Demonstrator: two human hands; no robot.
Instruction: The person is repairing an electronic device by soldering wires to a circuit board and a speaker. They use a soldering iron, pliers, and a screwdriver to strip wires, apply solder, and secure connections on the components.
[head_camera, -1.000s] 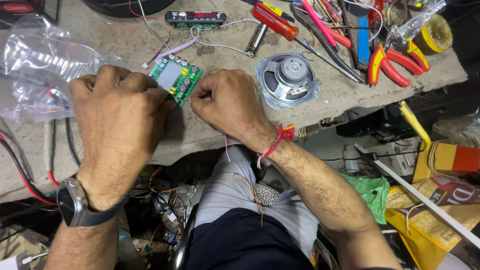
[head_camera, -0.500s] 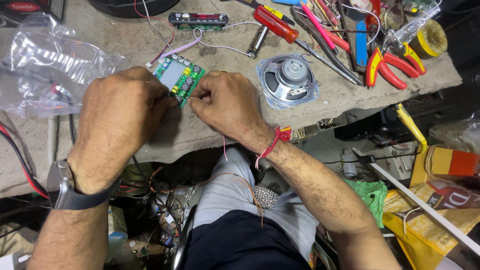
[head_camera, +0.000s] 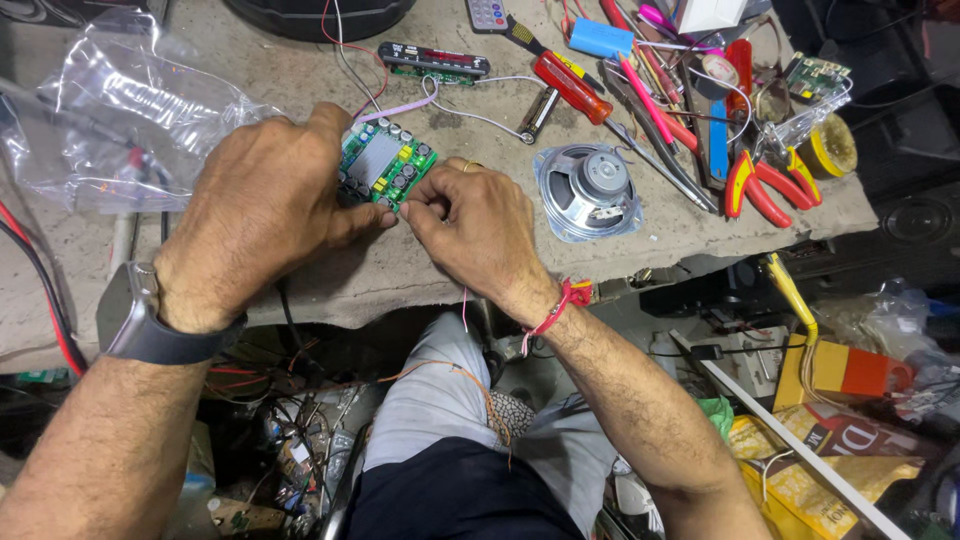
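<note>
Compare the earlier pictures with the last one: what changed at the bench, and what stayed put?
Little changed. The left hand still grips the green circuit board, and the right hand still pinches its near edge; only the view drifted a little. The speaker, pliers and plastic bag stayed where they were.

— What's worn on the left hand (head_camera: 265, 215)?
— 1 grey-cased watch (head_camera: 135, 315), dark strap.
— And the right hand (head_camera: 480, 235)?
— 1 gold ring (head_camera: 470, 166), red thread (head_camera: 560, 303) at the wrist — bare forearms, grey trousers (head_camera: 440, 390).
</note>
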